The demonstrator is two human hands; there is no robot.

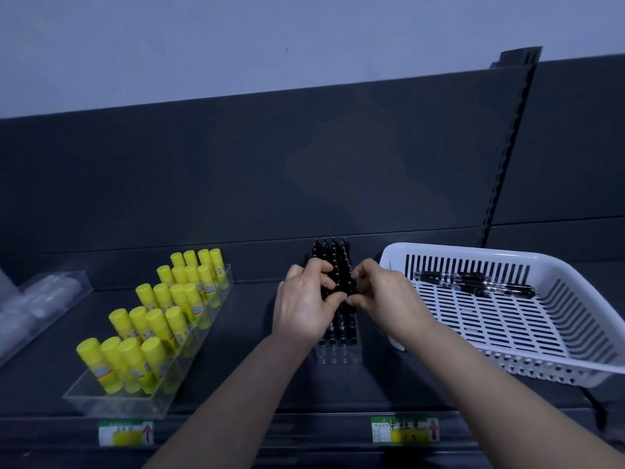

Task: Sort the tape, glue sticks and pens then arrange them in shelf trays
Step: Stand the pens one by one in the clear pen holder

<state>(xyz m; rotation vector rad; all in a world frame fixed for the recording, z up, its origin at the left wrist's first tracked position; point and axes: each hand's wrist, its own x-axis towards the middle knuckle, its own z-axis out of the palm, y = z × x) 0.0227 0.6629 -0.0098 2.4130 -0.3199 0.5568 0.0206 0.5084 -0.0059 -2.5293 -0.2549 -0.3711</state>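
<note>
The dark shelf carries everything here. On its right sits a white slatted basket with a few loose pens lying flat near its back wall. To the left is a long clear tray filled with upright yellow glue sticks, and at the far left another clear tray holds pale rolls, probably the tape, too blurred to be sure. Between glue tray and basket stands a narrow clear pen holder, packed with black pens standing on end. Both hands meet over it: the left hand has its fingers curled round pens on the left of the cluster, and the right hand pinches pens on the right, apparently seating or straightening them. The pens look light, stiff and smooth, so a pinch on the upper barrel should steer each one straight down into its slot. The packed rows look liable to lean if nudged sideways. Two price labels sit on the shelf's front edge.
</note>
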